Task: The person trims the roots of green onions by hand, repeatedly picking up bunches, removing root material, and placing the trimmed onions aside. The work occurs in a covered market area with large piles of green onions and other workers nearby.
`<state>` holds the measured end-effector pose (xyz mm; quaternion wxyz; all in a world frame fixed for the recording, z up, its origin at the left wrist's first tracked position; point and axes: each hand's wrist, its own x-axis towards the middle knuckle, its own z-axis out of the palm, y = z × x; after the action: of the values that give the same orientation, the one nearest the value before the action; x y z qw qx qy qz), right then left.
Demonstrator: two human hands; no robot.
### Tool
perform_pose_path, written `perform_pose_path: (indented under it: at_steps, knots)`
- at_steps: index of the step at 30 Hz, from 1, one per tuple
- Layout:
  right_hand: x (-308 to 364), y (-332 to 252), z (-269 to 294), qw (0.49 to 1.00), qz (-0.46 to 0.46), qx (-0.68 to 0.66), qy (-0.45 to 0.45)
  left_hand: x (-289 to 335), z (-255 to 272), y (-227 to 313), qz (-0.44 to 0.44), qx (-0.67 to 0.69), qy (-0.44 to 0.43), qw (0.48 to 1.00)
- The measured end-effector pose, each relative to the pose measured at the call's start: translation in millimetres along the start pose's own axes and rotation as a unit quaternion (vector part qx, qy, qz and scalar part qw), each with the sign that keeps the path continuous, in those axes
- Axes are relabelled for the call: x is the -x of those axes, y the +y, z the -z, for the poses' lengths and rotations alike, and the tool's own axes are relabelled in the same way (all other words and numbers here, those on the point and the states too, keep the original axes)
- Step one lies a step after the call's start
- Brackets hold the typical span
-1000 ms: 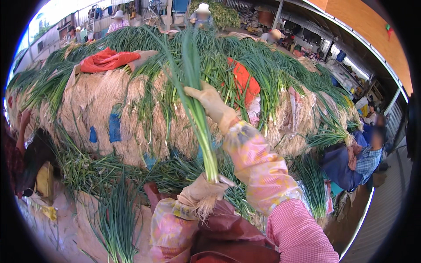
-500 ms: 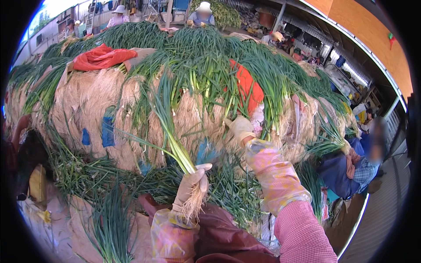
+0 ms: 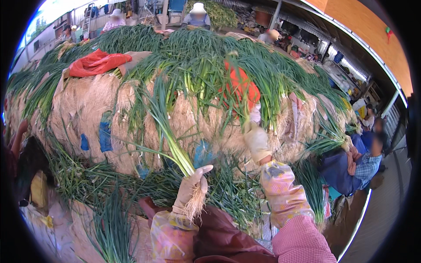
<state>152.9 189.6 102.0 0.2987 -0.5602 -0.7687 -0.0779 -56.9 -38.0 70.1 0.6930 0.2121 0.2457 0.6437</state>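
Observation:
My left hand point(image 3: 191, 189) is closed around a small bunch of green onions point(image 3: 179, 151) near the root end. Their pale, stringy roots point(image 3: 195, 205) hang over the palm, and the green leaves lean up and left. My gloved right hand point(image 3: 257, 141) is in front of the heap, fingers closed on a green onion point(image 3: 244, 103) that is smeared by motion and points upward. Behind both hands rises a big heap of green onions point(image 3: 193, 48), with tan roots point(image 3: 90, 98) facing me. Both hands wear pale gloves below patterned plastic sleeves.
Loose green leaves point(image 3: 144, 188) lie along the heap's foot. A red sack point(image 3: 98, 62) and an orange-red sack point(image 3: 241, 85) lie on the heap. More green onions point(image 3: 112, 223) are at lower left. A person in a checked shirt point(image 3: 366, 168) sits at right; others are behind the heap.
My right hand has drawn back from the heap's face, slightly right and down, with a green onion in its fingers. My left hand still holds its bunch in nearly the same place.

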Motion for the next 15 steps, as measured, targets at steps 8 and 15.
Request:
perform_pose_path:
  at_steps: [8,15]
  knots:
    - [90,-30,22,0.999,0.010,-0.013,0.044,3,-13,-9,0.025,-0.141,0.038,0.989]
    - [119,-56,35,0.983,0.078,-0.069,0.154,3,-3,-16,0.019,-0.153,0.034,0.987]
